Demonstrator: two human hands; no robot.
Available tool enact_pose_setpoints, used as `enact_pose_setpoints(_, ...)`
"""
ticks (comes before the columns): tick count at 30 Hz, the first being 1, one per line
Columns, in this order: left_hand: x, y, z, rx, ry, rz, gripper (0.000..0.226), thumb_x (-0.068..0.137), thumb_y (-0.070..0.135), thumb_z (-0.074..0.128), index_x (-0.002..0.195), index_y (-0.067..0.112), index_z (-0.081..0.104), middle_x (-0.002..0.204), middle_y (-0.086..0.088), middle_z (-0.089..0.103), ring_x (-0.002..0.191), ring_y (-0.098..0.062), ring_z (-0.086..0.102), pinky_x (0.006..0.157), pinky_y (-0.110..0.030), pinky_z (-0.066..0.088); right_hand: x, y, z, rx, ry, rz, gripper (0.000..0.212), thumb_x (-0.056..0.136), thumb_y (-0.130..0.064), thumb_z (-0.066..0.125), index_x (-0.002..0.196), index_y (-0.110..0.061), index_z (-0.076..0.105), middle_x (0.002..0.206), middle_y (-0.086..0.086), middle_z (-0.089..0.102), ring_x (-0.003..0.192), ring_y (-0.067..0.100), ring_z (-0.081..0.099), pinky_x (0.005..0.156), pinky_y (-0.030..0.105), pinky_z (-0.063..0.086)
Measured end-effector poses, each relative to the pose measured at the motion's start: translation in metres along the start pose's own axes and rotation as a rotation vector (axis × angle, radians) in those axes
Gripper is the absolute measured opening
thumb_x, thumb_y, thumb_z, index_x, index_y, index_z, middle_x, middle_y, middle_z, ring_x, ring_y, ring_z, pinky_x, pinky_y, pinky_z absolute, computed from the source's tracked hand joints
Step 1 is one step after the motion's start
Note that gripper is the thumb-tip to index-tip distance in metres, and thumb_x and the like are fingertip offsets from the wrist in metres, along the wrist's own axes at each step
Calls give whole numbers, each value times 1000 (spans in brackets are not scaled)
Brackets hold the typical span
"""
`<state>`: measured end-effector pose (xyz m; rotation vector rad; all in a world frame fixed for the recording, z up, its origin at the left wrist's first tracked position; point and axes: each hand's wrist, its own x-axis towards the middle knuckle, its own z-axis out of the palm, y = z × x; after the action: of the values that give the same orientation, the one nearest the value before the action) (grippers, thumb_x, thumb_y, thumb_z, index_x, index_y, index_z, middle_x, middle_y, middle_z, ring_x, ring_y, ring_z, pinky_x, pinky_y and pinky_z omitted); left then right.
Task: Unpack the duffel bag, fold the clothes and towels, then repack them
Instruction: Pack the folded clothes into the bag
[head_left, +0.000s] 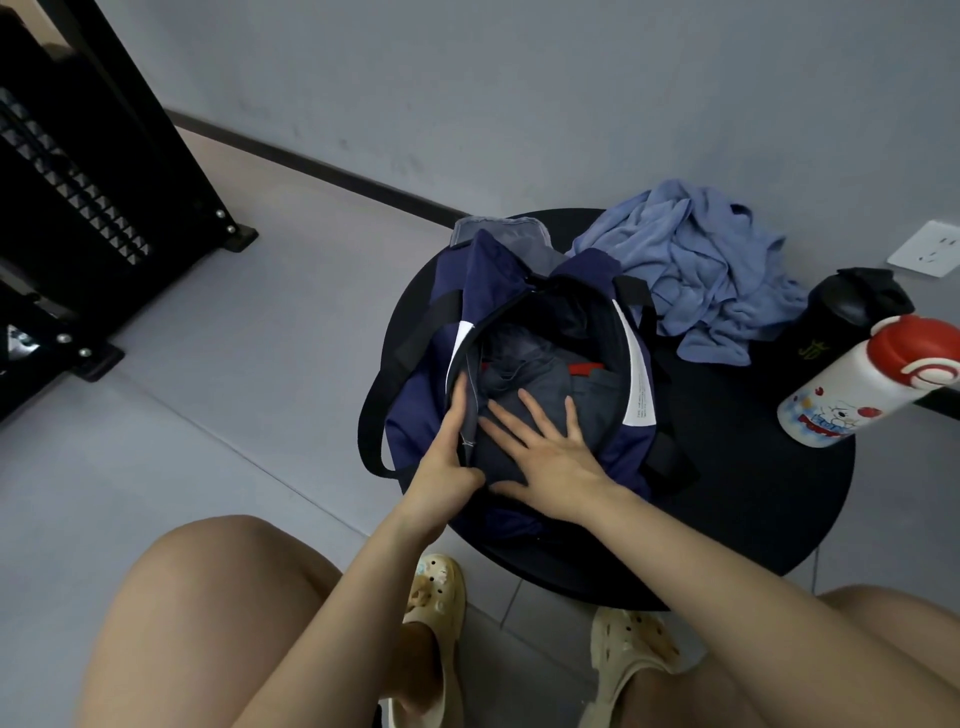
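Grey floor tiles and a grey wall surround a round black desk (753, 493), on which an open navy duffel bag (421, 415) is set. Dark grey clothes (550, 395) are packed inside the bag. The left hand (447, 452) is placed at the bag's left edge, its grip closed on the zipper lip, thumb outside and fingers tucked in. The right hand (545, 452) is laid flat on the clothes, fingers spread apart, nothing clasped. Behind the bag, a crumpled light blue towel (696, 270) is heaped. Right of the bag, a black bottle (841, 312) and a white bottle with a red cap (872, 384) are seen.
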<state>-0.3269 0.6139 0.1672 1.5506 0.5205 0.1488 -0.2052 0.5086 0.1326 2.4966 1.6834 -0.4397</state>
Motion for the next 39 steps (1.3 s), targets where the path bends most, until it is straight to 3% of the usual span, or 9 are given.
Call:
enact_pose_setpoints(3, 1, 0, 0, 137, -5, 116, 102, 79, -7, 52, 133, 66, 5, 153, 22, 17, 142, -12, 25, 113, -41, 33, -5, 6, -4, 17, 158, -47, 71, 91, -62, 19, 152, -25, 18, 160, -5, 9, 148, 21, 2, 118, 52, 0)
enact_pose_setpoints(6, -2, -4, 7, 318, 98, 215, 92, 86, 37, 65, 136, 61, -9, 152, 27, 11, 143, 0, 15, 118, -41, 23, -14, 15, -10, -4, 341, -60, 61, 93, -50, 27, 137, -15, 51, 145, 6, 46, 137, 24, 38, 117, 43, 20)
enact_pose_setpoints(9, -11, -3, 13, 613, 79, 105, 104, 71, 71, 56, 134, 55, -25, 144, 38, -12, 145, -5, -4, 115, -53, 21, -26, 26, -19, -30, 477, 5, 58, 96, -45, 32, 138, -8, 48, 149, 8, 39, 141, 21, 29, 116, 42, 12)
enact_pose_setpoints(13, -17, 2, 14, 961, -52, -14, 110, 75, 68, 57, 143, 39, -24, 140, 36, -16, 143, -10, -21, 112, -61, 17, -45, 50, -27, 239, 620, 208, 64, 99, -46, 30, 150, -8, 19, 159, 4, 9, 145, 9, -2, 120, 34, -3)
enact_pose_setpoints(21, -5, 0, 31, 1533, -146, -103, 106, 81, 69, 48, 145, 30, -27, 156, 4, -26, 145, -30, -16, 102, -49, 39, -64, 66, 0, 555, 220, 300, 86, 91, -58, 36, 151, -15, -10, 159, -2, -12, 145, 7, -9, 119, 29, 2)
enact_pose_setpoints(26, 3, 5, 26, 1283, -283, -8, 109, 83, 37, 68, 149, 24, -18, 157, 5, -21, 147, -15, -3, 109, -35, 33, -62, 63, 4, 587, 140, 152, 107, 73, -75, 38, 150, -21, -14, 157, -10, -15, 142, 0, -14, 117, 19, 0)
enact_pose_setpoints(31, 15, -1, 32, 1076, -178, 53, 77, 97, 35, 46, 151, 13, -5, 158, 4, -13, 144, -13, 18, 110, -20, 25, -55, 59, 1, 646, 104, 86, 107, 77, -64, 52, 150, -22, -14, 153, -15, -21, 141, -1, -18, 120, 26, 2)
enact_pose_setpoints(35, 19, 7, 31, 1401, -236, -13, 80, 96, 48, 40, 151, 12, -6, 158, 5, -16, 146, -11, 6, 105, -30, 36, -53, 64, -3, 373, -79, 0, 133, 56, -83, 51, 146, -20, -24, 149, -9, -37, 138, 9, -33, 119, 31, -5)
enact_pose_setpoints(39, 22, 15, 23, 1690, -295, -116, 87, 93, 60, 34, 149, 16, -15, 157, 6, -22, 146, -19, -14, 104, -54, 35, -44, 56, -1, 124, -112, -2, 138, 63, -74, 66, 135, -18, -37, 140, 0, -47, 132, 22, -42, 115, 38, -18)
